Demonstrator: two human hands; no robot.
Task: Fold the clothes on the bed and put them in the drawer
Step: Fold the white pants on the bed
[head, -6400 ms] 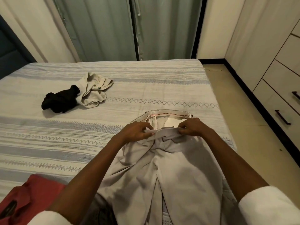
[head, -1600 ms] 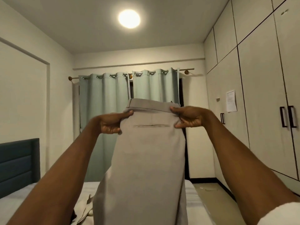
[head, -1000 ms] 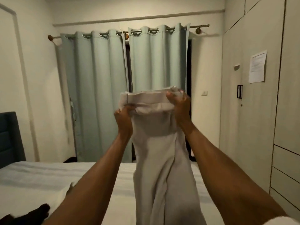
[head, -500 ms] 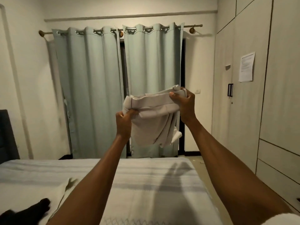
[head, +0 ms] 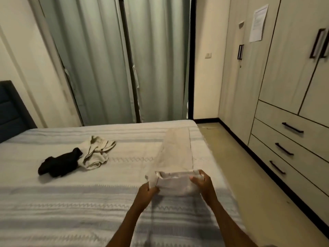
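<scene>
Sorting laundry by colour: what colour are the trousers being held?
Light beige trousers, head view.

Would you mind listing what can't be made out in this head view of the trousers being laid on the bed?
- Beige trousers: motion blur smears the legs, so folds and hems are unreadable.
- Left hand and right hand: fingertips are hidden in the waistband.
- Paper sheet on the wardrobe: text too small.
- Black garment and cream garment: crumpled, type unclear.
- Drawers: shut, contents hidden.

One head-worn view, forward and down across the bed (head: 71,202) toward the curtains (head: 110,59).
</scene>
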